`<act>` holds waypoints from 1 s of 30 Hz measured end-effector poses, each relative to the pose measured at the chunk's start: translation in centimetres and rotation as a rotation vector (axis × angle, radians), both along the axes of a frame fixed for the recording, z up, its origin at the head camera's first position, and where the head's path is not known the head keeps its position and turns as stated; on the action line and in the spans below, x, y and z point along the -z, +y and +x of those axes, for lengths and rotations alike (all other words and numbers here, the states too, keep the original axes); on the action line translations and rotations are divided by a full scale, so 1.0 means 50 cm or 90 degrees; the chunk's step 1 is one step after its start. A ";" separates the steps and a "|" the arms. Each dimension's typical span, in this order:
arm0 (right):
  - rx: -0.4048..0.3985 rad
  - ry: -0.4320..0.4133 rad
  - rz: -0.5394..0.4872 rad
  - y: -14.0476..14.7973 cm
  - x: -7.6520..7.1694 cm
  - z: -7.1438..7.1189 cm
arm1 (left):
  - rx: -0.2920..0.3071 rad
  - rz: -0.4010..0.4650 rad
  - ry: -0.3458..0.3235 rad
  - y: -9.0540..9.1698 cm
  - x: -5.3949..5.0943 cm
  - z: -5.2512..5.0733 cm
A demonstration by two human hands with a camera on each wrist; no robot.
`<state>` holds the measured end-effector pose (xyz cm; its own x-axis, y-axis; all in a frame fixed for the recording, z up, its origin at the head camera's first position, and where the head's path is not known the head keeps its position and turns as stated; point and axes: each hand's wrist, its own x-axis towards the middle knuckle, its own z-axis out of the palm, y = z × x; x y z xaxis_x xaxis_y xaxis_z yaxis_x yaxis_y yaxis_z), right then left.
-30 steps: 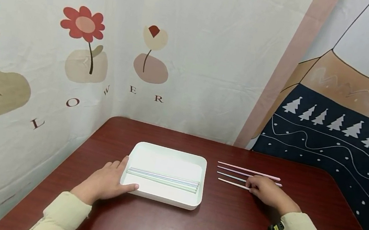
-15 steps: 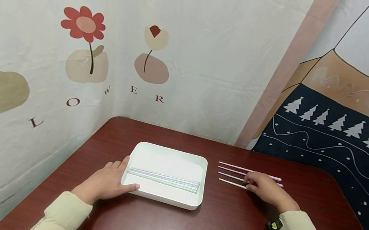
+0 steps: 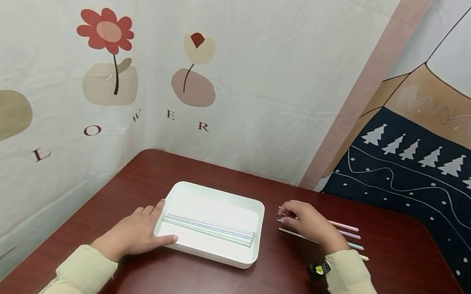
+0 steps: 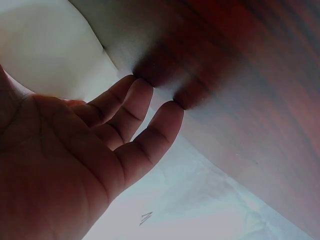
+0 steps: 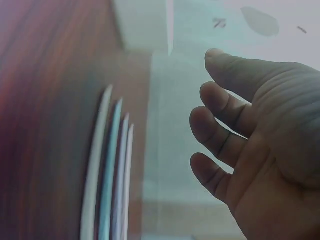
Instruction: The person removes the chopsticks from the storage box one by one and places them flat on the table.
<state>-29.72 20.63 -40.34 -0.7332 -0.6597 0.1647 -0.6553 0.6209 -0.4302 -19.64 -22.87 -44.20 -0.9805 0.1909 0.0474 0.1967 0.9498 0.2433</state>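
A white tray (image 3: 213, 206) lies on the table, with several pale chopsticks (image 3: 208, 229) side by side in it. My left hand (image 3: 139, 231) rests at its left end, thumb at the near corner and fingers spread along the side. In the left wrist view, fingertips (image 4: 167, 112) touch the tabletop. To the tray's right lie a pink chopstick (image 3: 344, 226), a purple one (image 3: 349, 235), a blue one (image 3: 356, 246) and a cream one (image 3: 293, 233). Over their left ends hovers my right hand (image 3: 308, 222), fingers loosely bent and holding nothing; it hides their middles.
The dark red wooden table (image 3: 206, 288) carries all of this. A pale cloth wall (image 3: 265, 96) with printed flowers rises behind and on the left. At the right hangs a dark blue printed cloth (image 3: 415, 187). A watch-like black band (image 3: 318, 270) sits at my right wrist.
My right hand has moved left along the chopsticks, from their middle to their left ends, uncovering their right ends. The left hand and the tray stay where they were.
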 end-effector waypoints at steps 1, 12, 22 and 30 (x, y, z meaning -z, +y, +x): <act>0.001 -0.009 -0.004 -0.014 -0.005 -0.001 | 0.001 0.000 0.000 0.000 -0.001 0.000; -0.009 -0.111 -0.041 -0.133 -0.028 -0.017 | 0.004 0.001 0.000 0.000 0.002 0.000; -0.064 -0.156 -0.018 -0.217 -0.016 -0.037 | 0.000 0.002 -0.009 0.001 -0.008 0.006; -0.117 -0.213 -0.049 -0.269 0.006 -0.041 | -0.001 0.002 -0.016 0.002 -0.007 0.006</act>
<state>-31.77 7.20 -40.65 -0.6254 -0.7803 -0.0085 -0.5686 0.4631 -0.6799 -19.35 -22.76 -43.84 -0.9816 0.1893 0.0234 0.1890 0.9493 0.2510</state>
